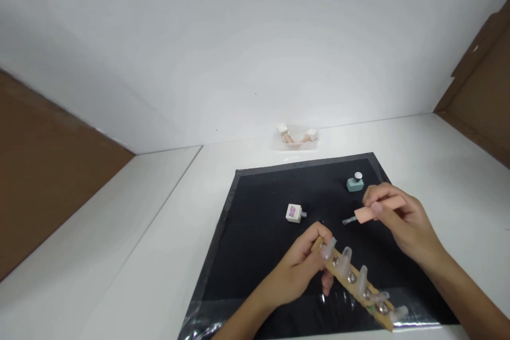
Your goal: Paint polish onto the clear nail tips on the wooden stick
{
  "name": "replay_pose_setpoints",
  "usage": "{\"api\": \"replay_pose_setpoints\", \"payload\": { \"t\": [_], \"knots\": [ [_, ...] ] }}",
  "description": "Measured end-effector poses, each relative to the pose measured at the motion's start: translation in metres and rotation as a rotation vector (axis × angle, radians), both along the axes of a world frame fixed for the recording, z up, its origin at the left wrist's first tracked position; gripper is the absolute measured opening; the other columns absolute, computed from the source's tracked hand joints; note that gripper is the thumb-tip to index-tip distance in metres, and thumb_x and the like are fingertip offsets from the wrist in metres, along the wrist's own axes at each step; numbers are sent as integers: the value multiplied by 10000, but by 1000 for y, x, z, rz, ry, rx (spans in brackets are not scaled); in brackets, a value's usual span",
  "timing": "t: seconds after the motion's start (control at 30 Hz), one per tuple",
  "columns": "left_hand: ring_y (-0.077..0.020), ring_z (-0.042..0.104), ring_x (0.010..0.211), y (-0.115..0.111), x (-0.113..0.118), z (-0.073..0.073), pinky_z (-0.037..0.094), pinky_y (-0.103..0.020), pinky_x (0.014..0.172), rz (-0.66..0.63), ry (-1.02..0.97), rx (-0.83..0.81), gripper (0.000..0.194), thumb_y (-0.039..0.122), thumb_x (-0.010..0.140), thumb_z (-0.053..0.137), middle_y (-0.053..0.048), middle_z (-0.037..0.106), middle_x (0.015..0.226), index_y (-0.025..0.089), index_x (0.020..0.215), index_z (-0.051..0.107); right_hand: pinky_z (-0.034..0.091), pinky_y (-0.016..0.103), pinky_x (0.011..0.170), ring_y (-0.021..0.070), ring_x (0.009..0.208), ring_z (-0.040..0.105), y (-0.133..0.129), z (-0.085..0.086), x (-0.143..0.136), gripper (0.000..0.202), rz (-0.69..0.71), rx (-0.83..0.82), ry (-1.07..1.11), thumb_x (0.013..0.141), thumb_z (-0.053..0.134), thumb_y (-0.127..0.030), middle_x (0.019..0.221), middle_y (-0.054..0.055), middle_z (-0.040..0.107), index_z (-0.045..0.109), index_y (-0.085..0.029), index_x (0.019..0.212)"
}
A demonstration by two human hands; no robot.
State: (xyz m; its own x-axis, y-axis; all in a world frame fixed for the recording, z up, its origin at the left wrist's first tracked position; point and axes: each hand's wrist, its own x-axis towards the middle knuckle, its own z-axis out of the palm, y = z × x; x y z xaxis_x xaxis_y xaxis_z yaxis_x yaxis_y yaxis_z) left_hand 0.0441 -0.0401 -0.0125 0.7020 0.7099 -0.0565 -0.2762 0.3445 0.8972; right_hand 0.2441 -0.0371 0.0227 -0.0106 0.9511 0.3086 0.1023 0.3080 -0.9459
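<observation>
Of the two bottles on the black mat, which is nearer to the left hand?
The purple-marked white bottle; the teal bottle is farther away, near the right hand.

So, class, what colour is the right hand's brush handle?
The brush handle is peach-pink, best seen in the head view.

The left hand point(299, 270) and right hand point(414, 231) are bare; both slim forearms point(468, 289) are bare too.

The left grip point(297, 274) holds a nail-tip strip point(356, 291), the right grip point(404, 223) a peach-handled brush point(363, 214).
</observation>
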Motion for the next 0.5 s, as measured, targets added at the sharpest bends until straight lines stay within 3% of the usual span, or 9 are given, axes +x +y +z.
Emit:
{"api": "replay_pose_setpoints", "payload": {
  "t": [0.17, 0.37, 0.5],
  "knots": [
    [-57, 529, 449, 4, 6, -3, 515, -213, 461, -60, -272, -235, 256, 354, 789, 619, 48, 534, 624, 168, 810, 444, 422, 216, 543, 121, 597, 529, 2, -6, 2, 212, 71, -111, 184, 802, 624, -441, 691, -2, 590, 652, -238, 749],
    [-80, 588, 509, 3, 9, -6, 566, -276, 576, -82, -338, -354, 245, 237, 694, 688, 0, 616, 654, 115, 859, 553, 395, 210, 539, 92, 512, 485, 1, 0, -5, 260, 109, -285, 320, 733, 677, -491, 558, -37, 540, 657, -233, 755],
    [-83, 570, 510, 2, 9, -9, 566, -265, 556, -62, -380, -378, 227, 206, 638, 683, -11, 598, 620, 86, 806, 590, 374, 212, 537, 86, 500, 456, 2, 2, -6, 282, 136, -332, 389, 708, 696, -502, 543, -40, 534, 656, -224, 734]
  ]
}}
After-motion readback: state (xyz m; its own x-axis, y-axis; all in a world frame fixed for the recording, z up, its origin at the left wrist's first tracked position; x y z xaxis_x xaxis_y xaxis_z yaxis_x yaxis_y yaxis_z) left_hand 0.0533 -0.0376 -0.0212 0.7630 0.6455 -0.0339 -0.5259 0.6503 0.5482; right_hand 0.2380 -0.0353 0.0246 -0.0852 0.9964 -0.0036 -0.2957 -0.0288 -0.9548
